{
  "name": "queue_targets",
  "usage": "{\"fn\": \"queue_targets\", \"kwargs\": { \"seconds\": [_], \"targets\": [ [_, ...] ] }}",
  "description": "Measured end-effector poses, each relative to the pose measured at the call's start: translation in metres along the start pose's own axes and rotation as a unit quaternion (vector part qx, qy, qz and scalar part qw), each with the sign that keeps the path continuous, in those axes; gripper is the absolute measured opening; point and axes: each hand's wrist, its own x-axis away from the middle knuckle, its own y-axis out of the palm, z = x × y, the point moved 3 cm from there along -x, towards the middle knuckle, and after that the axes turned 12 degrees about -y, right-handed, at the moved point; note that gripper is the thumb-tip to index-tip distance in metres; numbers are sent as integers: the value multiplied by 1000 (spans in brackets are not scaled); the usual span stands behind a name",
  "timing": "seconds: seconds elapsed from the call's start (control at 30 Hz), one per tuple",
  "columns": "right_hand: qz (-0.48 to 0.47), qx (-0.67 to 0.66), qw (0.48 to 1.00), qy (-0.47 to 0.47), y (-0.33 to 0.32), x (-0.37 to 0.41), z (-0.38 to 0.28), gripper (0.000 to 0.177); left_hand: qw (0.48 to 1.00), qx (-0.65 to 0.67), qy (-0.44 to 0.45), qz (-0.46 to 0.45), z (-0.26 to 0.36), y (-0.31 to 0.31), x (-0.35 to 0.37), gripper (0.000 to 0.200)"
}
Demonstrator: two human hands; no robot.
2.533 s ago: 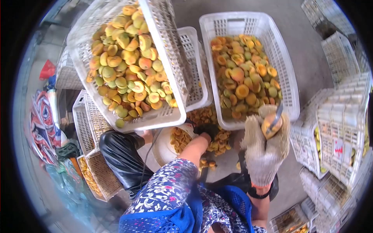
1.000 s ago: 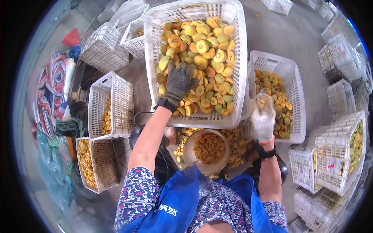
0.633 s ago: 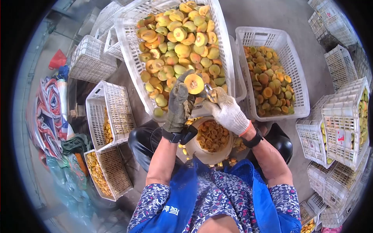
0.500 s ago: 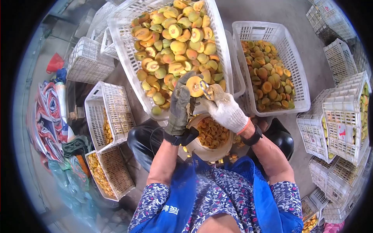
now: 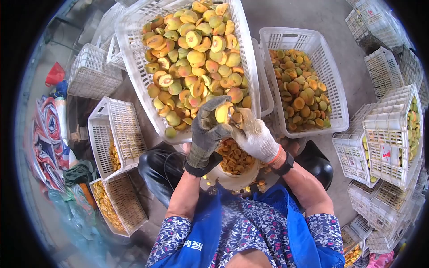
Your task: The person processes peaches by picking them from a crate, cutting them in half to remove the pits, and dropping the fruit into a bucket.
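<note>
My left hand [image 5: 208,131], in a dark grey-green glove, is closed around a peach half [image 5: 222,113]. In my right hand [image 5: 255,138], gloved in stained white, is a pitting knife [image 5: 231,115] with a looped metal blade. The blade is against the peach half's cut side, mostly hidden by fingers and fruit. Under both hands stands a pale bucket [image 5: 227,179] holding orange-brown peach scraps [image 5: 237,157]. Just beyond them, a large white crate [image 5: 251,58] is heaped with halved peaches [image 5: 196,58].
Right of the large crate, another white crate [image 5: 336,80] holds peach halves. Stacked crates [image 5: 391,134] rise at the far right. Two crates [image 5: 127,129] [image 5: 127,203] with orange pieces stand at left, beside crumpled striped sheeting [image 5: 47,134].
The peach half has turned from facing up to edge-on, with the blade now pressed into its cut side. The whole view has shifted slightly, moving the crates leftward.
</note>
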Motion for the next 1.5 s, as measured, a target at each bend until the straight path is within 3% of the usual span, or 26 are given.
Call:
{"fn": "queue_targets", "kwargs": {
  "seconds": [0.13, 0.23, 0.3, 0.43, 0.53, 0.63, 0.67, 0.7, 0.73, 0.77, 0.8, 0.83, 0.87, 0.9, 0.93, 1.0, 1.03, 1.1, 1.13, 1.2, 1.23, 1.3, 1.43, 1.5],
  "targets": [
    [-23, 10, 1000, -2, 5, 3, -5, 36, 999, -17, 32, 21, -13, 4, 2, 63],
    [-39, -75, 995, 45, 17, 11, -2, 30, 995, -47, 52, 64, -25, 7, 1, 62],
    [-81, -71, 994, 14, 16, 8, -7, 25, 993, 3, 13, 116, -34, 8, 1, 62],
    [-111, -29, 993, -17, 15, 11, -4, 24, 986, -27, 20, 162, -37, 11, -2, 54],
    [-102, -13, 992, -72, 13, 12, -2, 24, 988, -49, -3, 145, -31, 15, -3, 48],
    [-152, -129, 980, 14, 10, 13, 3, 24, 982, -133, 33, 127, -20, 20, -6, 49],
    [-177, -185, 964, 68, 16, 19, 8, 23, 988, -115, -33, 95, -25, 14, -9, 50],
    [-201, -239, 942, 121, 20, 24, 12, 23, 988, -115, -35, 95, -27, 8, -11, 50],
    [-238, -265, 920, 160, 15, 19, 15, 26, 991, -103, -78, 29, -33, 4, -14, 51],
    [-237, -265, 920, 162, 18, 21, 17, 26, 988, -91, -120, -37, -40, 2, -16, 51],
    [-178, -297, 920, 183, 22, 24, 21, 26, 979, -194, -36, -59, -44, 1, -17, 52],
    [-119, -325, 916, 201, 22, 25, 24, 26, 979, -193, -34, -59, -39, 6, -17, 52],
    [-126, -332, 904, 239, 24, 27, 26, 30, 988, -17, -152, -33, -40, 11, -17, 52],
    [-126, -329, 905, 237, 23, 29, 26, 30, 951, 159, -265, -7, -42, 16, -15, 52],
    [-141, -356, 880, 279, 20, 27, 23, 30, 944, 206, -258, 4, -41, 20, -13, 52],
    [-195, -400, 819, 362, 7, 16, 17, 33, 958, 179, -221, 46, -43, 23, -11, 52],
    [-197, -402, 818, 362, 4, 13, 14, 33, 967, 150, -185, 87, -42, 24, -9, 52],
    [-202, -466, 749, 425, 5, 12, 11, 31, 958, 187, -190, 104, -39, 27, -9, 52],
    [-204, -466, 748, 426, 12, 17, 12, 31, 953, 200, -209, 94, -36, 30, -10, 50],
    [-115, -395, 867, 282, 29, 27, 16, 29, 946, 212, -230, 84, -40, 29, -10, 49],
    [-116, -397, 865, 283, 37, 33, 17, 29, 952, 195, -224, 73, -45, 23, -12, 48],
    [-134, -288, 927, 200, 48, 43, 15, 25, 957, 176, -222, 65, -53, 14, -12, 46],
    [-217, -264, 923, 178, 48, 45, 17, 23, 973, 94, -211, -11, -54, 11, -14, 43],
    [-270, -355, 856, 261, 65, 58, 23, 29, 977, 60, -200, -29, -56, 8, -12, 43]
  ]
}}
